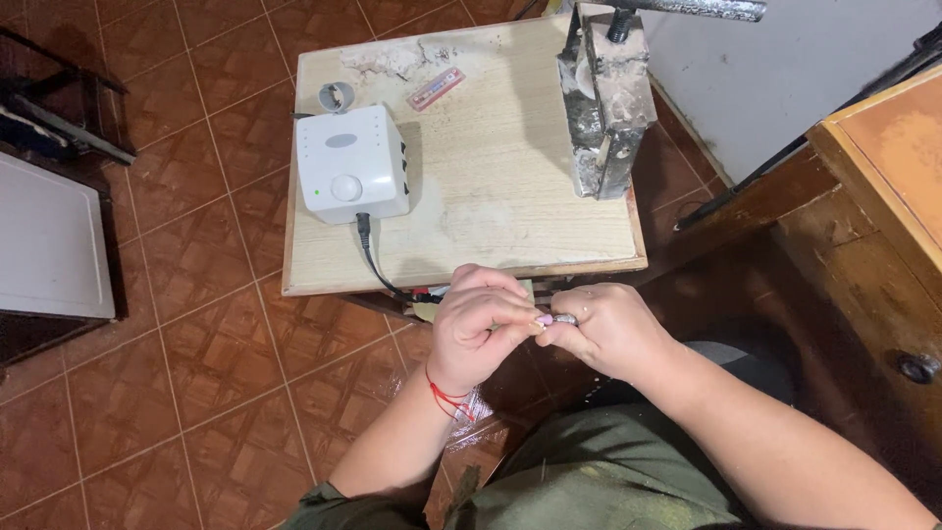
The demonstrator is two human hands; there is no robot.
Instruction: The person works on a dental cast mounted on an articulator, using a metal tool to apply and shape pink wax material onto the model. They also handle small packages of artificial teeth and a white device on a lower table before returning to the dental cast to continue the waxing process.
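My left hand (pixel 478 327) and my right hand (pixel 608 329) meet just below the front edge of a small wooden table (pixel 510 186). Between their fingertips sits a small metal ring-like piece (pixel 565 319), pinched by my right hand. My left hand's fingers close around a thin tool with a pinkish tip (pixel 543 320) that touches the piece. A black cable (pixel 378 265) runs from a white control box (pixel 350 163) on the table down toward my left hand. A red string is tied around my left wrist.
A dusty metal vise or press (pixel 603 93) stands at the table's right back. A grey ring (pixel 336 96), a small pink packet (pixel 437 88) and white dust lie at the back. Wooden furniture (pixel 883 167) is at the right, a white board (pixel 49 245) at the left, tiled floor below.
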